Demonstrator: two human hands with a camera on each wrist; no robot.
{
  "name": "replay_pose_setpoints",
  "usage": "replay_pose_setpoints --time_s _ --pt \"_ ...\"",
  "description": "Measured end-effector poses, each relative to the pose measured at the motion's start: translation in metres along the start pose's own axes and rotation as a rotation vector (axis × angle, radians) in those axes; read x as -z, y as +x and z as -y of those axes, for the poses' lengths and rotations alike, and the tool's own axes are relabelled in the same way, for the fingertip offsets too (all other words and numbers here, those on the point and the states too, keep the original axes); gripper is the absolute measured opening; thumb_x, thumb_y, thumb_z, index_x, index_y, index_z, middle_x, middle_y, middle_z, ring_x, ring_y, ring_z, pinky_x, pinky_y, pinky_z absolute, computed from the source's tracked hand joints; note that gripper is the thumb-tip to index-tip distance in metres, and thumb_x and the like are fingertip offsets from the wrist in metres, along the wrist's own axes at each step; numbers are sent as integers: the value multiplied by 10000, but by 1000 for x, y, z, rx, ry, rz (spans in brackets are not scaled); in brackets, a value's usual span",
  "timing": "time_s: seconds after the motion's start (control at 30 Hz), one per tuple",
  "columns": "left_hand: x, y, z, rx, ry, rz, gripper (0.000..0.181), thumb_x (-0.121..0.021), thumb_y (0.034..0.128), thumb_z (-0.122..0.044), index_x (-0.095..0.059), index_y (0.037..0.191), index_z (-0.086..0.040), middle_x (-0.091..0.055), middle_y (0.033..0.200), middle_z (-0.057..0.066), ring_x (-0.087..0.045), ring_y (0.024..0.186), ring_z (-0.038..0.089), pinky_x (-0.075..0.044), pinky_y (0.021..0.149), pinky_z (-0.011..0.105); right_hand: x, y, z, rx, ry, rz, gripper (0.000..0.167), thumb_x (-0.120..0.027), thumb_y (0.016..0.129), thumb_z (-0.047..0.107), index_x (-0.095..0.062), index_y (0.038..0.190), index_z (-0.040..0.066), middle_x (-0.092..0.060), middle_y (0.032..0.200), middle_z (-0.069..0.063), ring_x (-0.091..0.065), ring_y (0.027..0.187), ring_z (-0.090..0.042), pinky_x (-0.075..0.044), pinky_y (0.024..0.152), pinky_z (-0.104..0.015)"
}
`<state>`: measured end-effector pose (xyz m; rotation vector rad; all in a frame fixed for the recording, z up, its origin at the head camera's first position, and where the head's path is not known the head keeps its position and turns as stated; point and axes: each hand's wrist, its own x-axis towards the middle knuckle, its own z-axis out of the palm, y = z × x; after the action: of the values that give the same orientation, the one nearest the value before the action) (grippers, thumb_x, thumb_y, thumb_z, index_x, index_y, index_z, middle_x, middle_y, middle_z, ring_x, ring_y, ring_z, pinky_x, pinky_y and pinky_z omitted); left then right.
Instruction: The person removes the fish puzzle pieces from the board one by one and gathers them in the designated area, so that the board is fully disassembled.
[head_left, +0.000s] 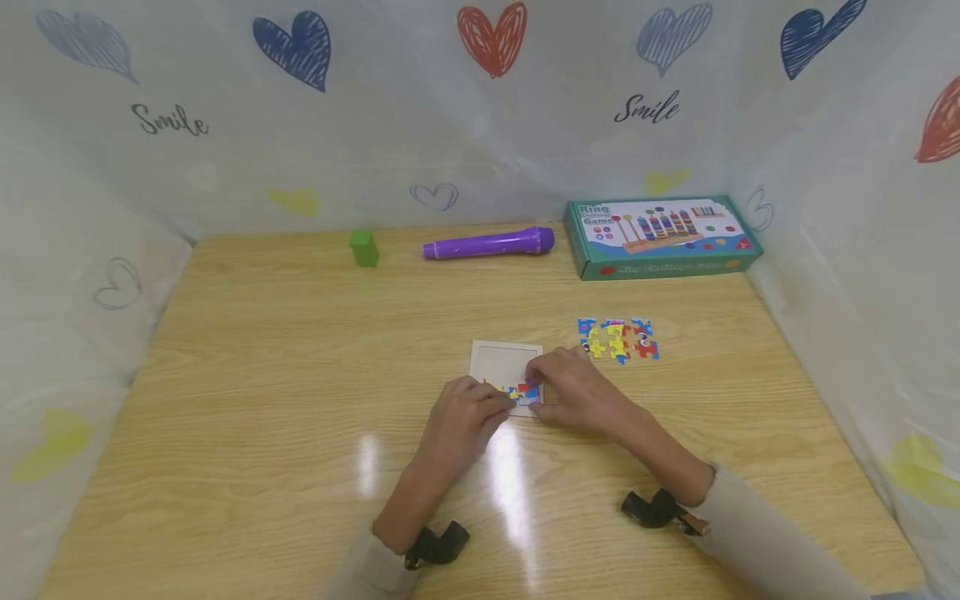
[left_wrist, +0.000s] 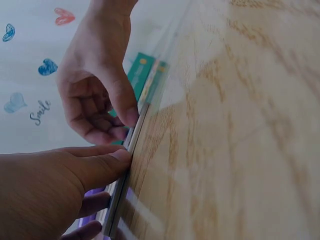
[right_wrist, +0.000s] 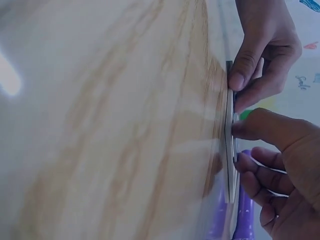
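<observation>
A square wooden puzzle tray (head_left: 504, 363) lies on the table, with colourful jigsaw pieces (head_left: 517, 392) along its near side. My left hand (head_left: 463, 421) holds the tray at its near left, the thumb (left_wrist: 120, 156) at the near edge; its fingers cover part of the pieces. At the near right corner, my right hand (head_left: 581, 390) pinches a jigsaw piece (head_left: 531, 390) between thumb and fingers. The right wrist view shows that piece edge-on between the thumb (right_wrist: 250, 126) and fingertips. Several loose jigsaw pieces (head_left: 618, 340) lie just beyond the right hand.
Along the back of the table (head_left: 262, 375) stand a green block (head_left: 364, 248), a purple toy microphone (head_left: 489, 244) and a green ring game box (head_left: 663, 237). A white curtain with printed hearts surrounds the back and sides.
</observation>
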<state>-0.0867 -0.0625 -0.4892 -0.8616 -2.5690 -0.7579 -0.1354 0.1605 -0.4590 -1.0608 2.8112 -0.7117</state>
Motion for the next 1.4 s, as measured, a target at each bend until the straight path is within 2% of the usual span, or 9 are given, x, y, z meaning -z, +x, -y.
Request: replay_pose_setpoints --time_s 0.27,0.53,0.7,0.77,0.9,1.0,1.13,1.4 --pt "1 1 -2 -17 1 -1 110 -802 845 -113 -809 948 -151 -742 914 -38 -583 814 177 -487 858 368 7 -5 -3 50 14 -53 293 -827 759 159 -673 1002 106 -639 922 38 -556 915 -156 -333 846 -368" --pt "1 1 -2 6 -33 -14 118 -809 838 -101 -810 947 -147 -743 911 -38 -584 810 177 -485 849 376 20 -11 -9 34 24 -67 267 -831 777 156 -674 992 129 -652 922 62 -558 917 -149 -326 821 -388" --pt "1 0 -1 11 -48 -11 123 -812 836 -98 -809 947 -151 -741 916 -36 -582 817 182 -484 837 381 29 -18 -15 42 25 -80 262 -834 770 136 -666 971 125 -642 917 59 -567 908 -157 -364 850 -405" --pt "0 0 0 10 -48 -14 126 -817 831 -98 -809 942 -159 -740 911 -44 -580 819 181 -483 834 380 32 -21 -17 36 23 -85 262 -831 768 134 -665 970 119 -645 920 56 -569 908 -160 -373 862 -429" --pt "-1 0 0 23 -79 -28 133 -822 826 -90 -807 936 -165 -738 894 -59 -574 812 168 -483 827 372 38 -27 -22 12 13 -90 250 -816 773 125 -669 974 119 -647 924 53 -568 906 -165 -342 932 -561" --pt "-2 0 1 32 -103 -43 132 -822 825 -82 -807 932 -157 -735 879 -61 -570 801 158 -484 812 363 42 -32 -27 2 1 -91 239 -806 773 121 -670 969 119 -645 922 45 -573 900 -177 -311 968 -589" --pt "-3 -1 1 26 -108 -62 125 -819 824 -79 -807 929 -146 -737 881 -54 -573 801 158 -484 807 363 47 -37 -32 -6 -7 -95 232 -797 770 114 -677 969 108 -653 921 43 -585 900 -187 -329 940 -487" --pt "-2 -1 2 26 -106 -51 134 -810 834 -91 -805 951 -154 -737 911 -60 -571 819 149 -483 836 378 57 -45 -42 -66 -12 -84 207 -807 778 121 -689 947 113 -659 901 54 -584 895 -190 -328 872 -463"
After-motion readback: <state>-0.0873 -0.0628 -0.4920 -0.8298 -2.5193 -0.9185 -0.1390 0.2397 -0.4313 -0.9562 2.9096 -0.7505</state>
